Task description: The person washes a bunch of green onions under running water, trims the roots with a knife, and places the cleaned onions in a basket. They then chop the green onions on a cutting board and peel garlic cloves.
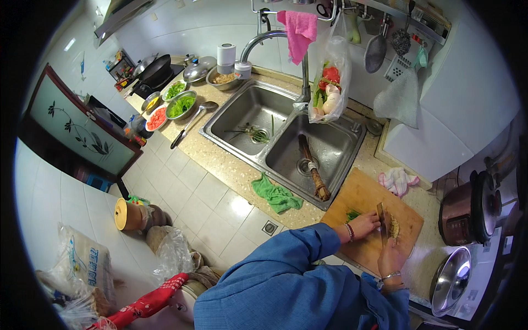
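Observation:
A wooden cutting board (359, 198) lies on the counter right of the sink. My right hand (392, 258) grips a kitchen knife (383, 222), its blade standing on edge over the board. Just left of the blade, my left hand (363, 224) rests with bent fingers on the board; what lies beneath them is hidden. Green stalks (352, 214) show beside the left wrist. A small heap of finely chopped pale food (394, 229) sits right of the blade.
The double sink (266, 159) holds green scraps and a tied brush-like bundle (312, 169). A green cloth (275, 194) lies at the counter's front edge. An electric cooker (468, 210) and a metal basin (451, 281) stand right. Bowls of cut vegetables (181, 106) stand far left.

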Motion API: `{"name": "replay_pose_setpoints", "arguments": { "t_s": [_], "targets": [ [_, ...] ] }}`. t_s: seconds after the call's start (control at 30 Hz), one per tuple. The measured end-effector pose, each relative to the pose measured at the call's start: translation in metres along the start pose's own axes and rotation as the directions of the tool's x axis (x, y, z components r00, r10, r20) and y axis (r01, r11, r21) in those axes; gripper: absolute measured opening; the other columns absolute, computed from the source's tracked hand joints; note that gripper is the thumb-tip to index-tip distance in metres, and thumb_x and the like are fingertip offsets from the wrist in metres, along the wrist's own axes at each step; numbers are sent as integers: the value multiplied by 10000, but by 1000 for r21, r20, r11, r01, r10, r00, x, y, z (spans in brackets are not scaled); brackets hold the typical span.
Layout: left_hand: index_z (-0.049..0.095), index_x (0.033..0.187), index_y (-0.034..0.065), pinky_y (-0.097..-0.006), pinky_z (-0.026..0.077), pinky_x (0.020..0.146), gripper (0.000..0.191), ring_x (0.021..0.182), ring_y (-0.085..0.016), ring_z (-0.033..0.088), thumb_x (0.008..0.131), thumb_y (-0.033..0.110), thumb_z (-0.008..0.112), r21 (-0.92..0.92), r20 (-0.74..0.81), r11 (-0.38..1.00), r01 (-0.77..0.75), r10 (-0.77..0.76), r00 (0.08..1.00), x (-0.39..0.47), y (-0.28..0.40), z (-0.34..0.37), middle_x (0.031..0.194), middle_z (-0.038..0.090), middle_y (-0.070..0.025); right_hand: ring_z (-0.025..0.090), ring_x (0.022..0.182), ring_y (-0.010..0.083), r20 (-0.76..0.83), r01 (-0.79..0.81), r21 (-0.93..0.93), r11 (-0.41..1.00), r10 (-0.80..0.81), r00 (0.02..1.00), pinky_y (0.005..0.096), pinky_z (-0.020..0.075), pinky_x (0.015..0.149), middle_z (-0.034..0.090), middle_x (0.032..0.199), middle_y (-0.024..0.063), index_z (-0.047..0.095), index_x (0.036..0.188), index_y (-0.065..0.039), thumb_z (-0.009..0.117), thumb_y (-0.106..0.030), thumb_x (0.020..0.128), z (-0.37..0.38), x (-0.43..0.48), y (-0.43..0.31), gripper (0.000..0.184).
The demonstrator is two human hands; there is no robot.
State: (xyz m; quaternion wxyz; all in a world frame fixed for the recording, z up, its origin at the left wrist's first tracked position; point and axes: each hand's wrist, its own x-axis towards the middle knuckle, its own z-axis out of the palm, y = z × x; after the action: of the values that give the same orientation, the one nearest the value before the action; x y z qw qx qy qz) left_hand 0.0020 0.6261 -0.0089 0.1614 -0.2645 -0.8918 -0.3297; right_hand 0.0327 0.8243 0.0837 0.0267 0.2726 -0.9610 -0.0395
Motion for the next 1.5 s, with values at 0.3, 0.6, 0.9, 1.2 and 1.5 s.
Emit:
{"name": "replay_pose_setpoints", "arguments": {
  "t_s": [0.3,0.6,0.9,1.2,1.5],
  "targets": [
    [623,972,55,-408,455,843,218,959,-269,557,788,169,591,70,-41,997,26,-24,999,-3,4,-3,955,595,-85,654,801,433,73,-77,36,996,74,995,544,483,717,658,840,270,508,1079,-18,571,-96,834,-14,7,-10,265],
    [628,954,56,-416,466,812,207,939,-293,559,786,168,580,15,-63,1000,-4,5,998,-7,-2,3,945,572,-107,645,848,437,308,-224,44,974,200,930,549,484,754,667,898,252,528,1021,-35,607,-135,822,-50,15,-30,237],
    [638,919,54,-401,477,809,174,962,-283,546,789,152,577,23,-57,1000,-20,21,998,-8,2,-5,976,558,-93,652,861,408,-241,73,-119,990,-101,965,543,460,784,675,828,230,552,1001,-36,615,-143,820,-23,10,-18,219],
    [629,911,9,-370,490,818,170,931,-286,528,805,130,575,67,-62,996,-65,69,996,-9,-3,1,978,545,-119,657,830,418,236,-100,10,995,95,967,531,495,721,683,875,242,497,1118,-37,528,-123,870,-33,15,-21,264],
    [635,945,19,-384,481,852,224,975,-303,534,785,170,593,82,-10,996,16,-16,1000,-13,7,-11,1008,557,-120,661,748,415,224,-107,17,994,101,969,532,488,699,679,795,229,545,1104,-43,547,-168,869,-47,15,-29,266]
  ]
}}
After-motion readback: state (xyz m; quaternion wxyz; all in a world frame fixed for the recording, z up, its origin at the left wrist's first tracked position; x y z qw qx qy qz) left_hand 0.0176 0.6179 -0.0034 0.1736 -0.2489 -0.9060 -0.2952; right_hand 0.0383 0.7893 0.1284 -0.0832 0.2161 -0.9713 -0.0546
